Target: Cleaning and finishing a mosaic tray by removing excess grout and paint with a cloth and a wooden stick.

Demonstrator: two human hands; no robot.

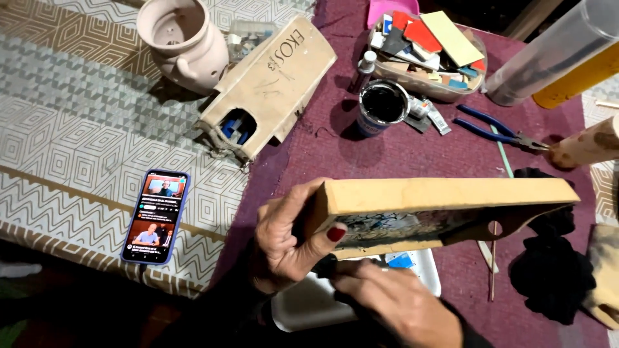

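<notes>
left hand (284, 241) grip: clamped on wooden board's (445, 196) left end, held on edge, near-centre | right hand (393, 299) grip: closed, contents unclear, beneath board | advice: steady board, work mosaic face (400, 227) gently

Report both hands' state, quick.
Left hand: closed on the end of the wooden board, thumb over its edge.
Right hand: under the board, fingers curled on something dark; what it is cannot be told.

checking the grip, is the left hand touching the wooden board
Touching. The head view shows the left hand wrapped around the end of the wooden board, thumb pressed flat on its face.
</notes>
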